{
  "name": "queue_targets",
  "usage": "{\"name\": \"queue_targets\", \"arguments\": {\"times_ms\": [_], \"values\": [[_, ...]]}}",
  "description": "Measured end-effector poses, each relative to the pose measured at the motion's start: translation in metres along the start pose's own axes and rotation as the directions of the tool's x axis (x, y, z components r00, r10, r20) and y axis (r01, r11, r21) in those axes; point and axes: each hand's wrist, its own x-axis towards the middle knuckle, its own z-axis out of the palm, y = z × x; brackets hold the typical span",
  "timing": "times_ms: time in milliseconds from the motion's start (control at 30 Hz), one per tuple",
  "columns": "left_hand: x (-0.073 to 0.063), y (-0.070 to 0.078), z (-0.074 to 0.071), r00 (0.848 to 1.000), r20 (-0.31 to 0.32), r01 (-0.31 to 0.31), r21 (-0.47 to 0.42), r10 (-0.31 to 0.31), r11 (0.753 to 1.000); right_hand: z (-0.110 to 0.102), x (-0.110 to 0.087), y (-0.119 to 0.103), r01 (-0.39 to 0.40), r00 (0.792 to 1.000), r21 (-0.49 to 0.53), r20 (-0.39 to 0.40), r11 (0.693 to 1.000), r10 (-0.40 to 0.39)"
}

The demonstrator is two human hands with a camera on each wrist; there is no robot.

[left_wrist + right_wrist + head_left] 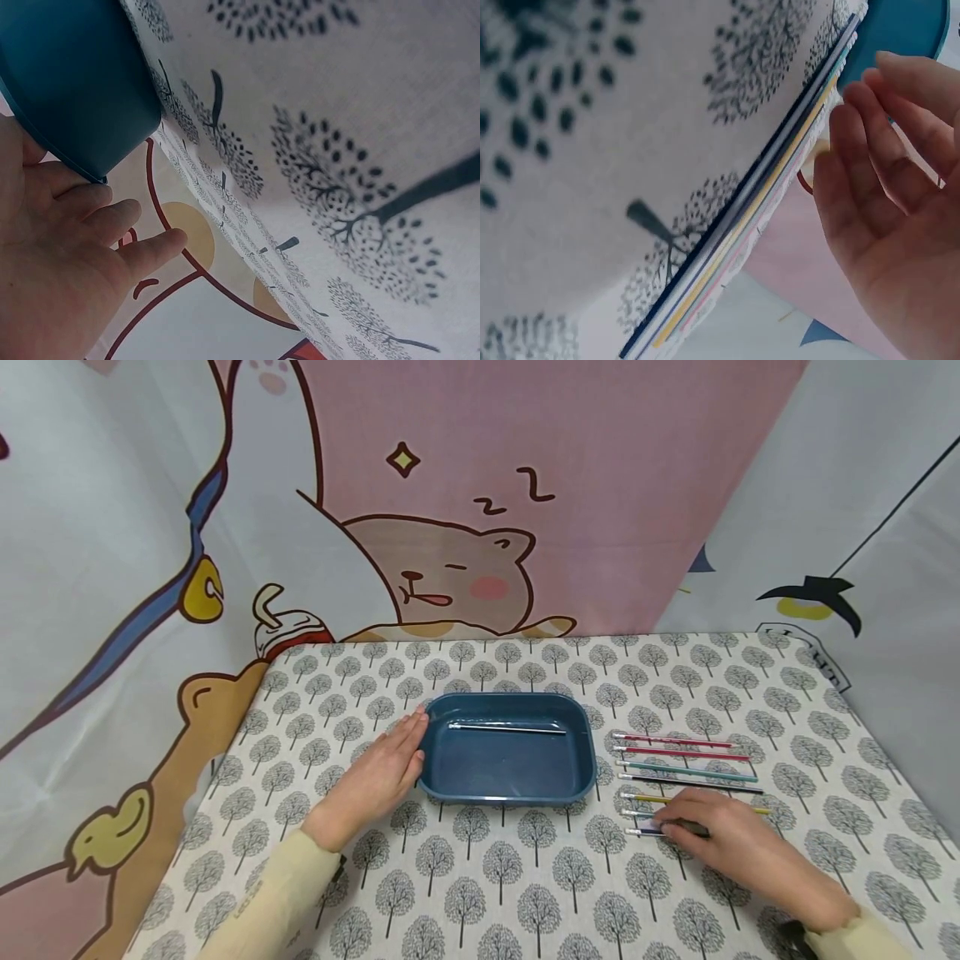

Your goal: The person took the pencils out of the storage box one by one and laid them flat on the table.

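Observation:
A dark blue rectangular basin (502,768) stands on the table with one pencil (517,730) lying in it. My left hand (378,777) rests its straight fingers against the basin's left side. Over the near end of a row of pencils hovers my right hand (735,839), its fingers loosely bent. In the right wrist view, no pencil shows between the fingers of that hand (900,180). Nearest it lie a dark blue pencil (641,832), a silvery one (637,814) and a yellow one (759,810), partly hidden by the hand.
Farther back in the row are a black pencil (697,783), a teal pencil (690,771) and two reddish pencils (682,752), roughly parallel. A tree-print cloth (517,877) covers the table. Cartoon-printed curtains (600,460) hang behind and at the sides.

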Motion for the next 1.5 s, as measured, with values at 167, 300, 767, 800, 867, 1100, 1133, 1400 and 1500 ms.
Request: {"name": "queue_targets", "arguments": {"times_ms": [167,300,767,800,867,1100,1133,1400,1500], "values": [[-0.001,0.000,0.000,1.000,-0.002,0.004,-0.002,-0.004,1.000,-0.010,0.002,-0.004,-0.077,0.996,-0.038,-0.044,0.996,0.076],[-0.001,0.000,0.000,1.000,-0.013,0.000,-0.004,0.000,1.000,-0.015,0.004,-0.004,-0.103,0.993,-0.036,-0.064,0.994,0.101],[0.000,0.000,-0.001,0.999,-0.028,-0.020,-0.006,0.019,1.000,-0.025,0.026,-0.007,-0.132,0.990,-0.078,-0.053,0.988,0.128],[0.000,0.000,-0.001,0.999,-0.031,-0.022,-0.005,0.022,1.000,-0.025,0.029,-0.009,-0.140,0.990,-0.081,-0.042,0.987,0.137],[0.000,0.000,-0.001,0.999,-0.033,-0.023,-0.004,0.023,1.000,-0.027,0.036,-0.013,-0.153,0.988,-0.089,-0.021,0.984,0.151],[0.000,0.000,-0.001,0.999,-0.038,-0.027,-0.004,0.027,1.000,-0.027,0.062,-0.024,-0.149,0.988,-0.085,0.021,0.985,0.151],[0.000,0.000,-0.001,0.999,-0.039,-0.028,-0.004,0.028,1.000,-0.027,0.065,-0.025,-0.143,0.989,-0.087,0.023,0.986,0.145],[0.001,0.000,0.000,0.999,-0.034,-0.027,-0.002,0.027,1.000,-0.030,0.097,-0.042,-0.078,0.996,-0.089,0.037,0.993,0.082],[0.000,0.000,0.000,0.999,-0.033,-0.022,-0.005,0.022,1.000,-0.033,0.112,-0.050,-0.046,0.998,-0.092,0.048,0.995,0.050]]}}
